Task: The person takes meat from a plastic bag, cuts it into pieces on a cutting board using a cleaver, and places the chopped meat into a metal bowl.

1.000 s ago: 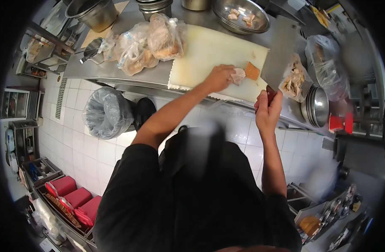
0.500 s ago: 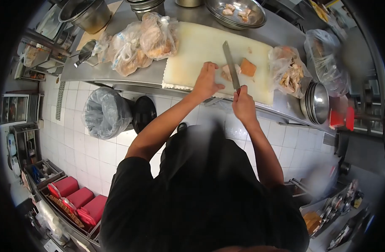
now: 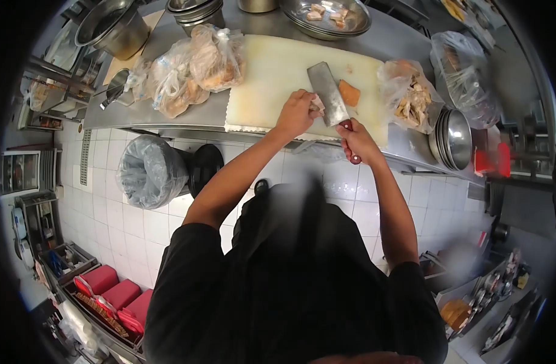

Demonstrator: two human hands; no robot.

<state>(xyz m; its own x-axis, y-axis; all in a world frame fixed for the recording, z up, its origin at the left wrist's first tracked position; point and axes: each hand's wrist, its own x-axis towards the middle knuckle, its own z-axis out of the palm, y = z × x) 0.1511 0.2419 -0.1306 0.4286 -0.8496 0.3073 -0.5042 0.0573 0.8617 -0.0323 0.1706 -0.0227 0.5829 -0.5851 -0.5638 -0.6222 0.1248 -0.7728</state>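
Note:
My right hand [image 3: 360, 143] is wrapped round the dark red handle of a cleaver [image 3: 327, 90], whose broad blade lies over the cutting board [image 3: 272, 73] with its flat side showing. To the left of the blade, my left hand [image 3: 296, 114] has its fingers closed on a pale piece of meat [image 3: 317, 105]. The fingertips are close to the blade; I cannot tell whether they touch it. Right of the cleaver, an orange-brown piece of meat [image 3: 349, 93] rests on the board.
Knotted plastic bags of meat [image 3: 217, 60] sit at the board's left, and an open bag of meat pieces [image 3: 411, 100] at its right. A steel bowl [image 3: 357, 27] holding several cut pieces stands behind. Stacked bowls [image 3: 457, 139] are far right. A lined bin [image 3: 150, 173] stands below the counter.
The cleaver has turned from nearly edge-on to showing its flat side. My left hand has closed from spread fingers onto the pale piece. The whole view has shifted slightly.

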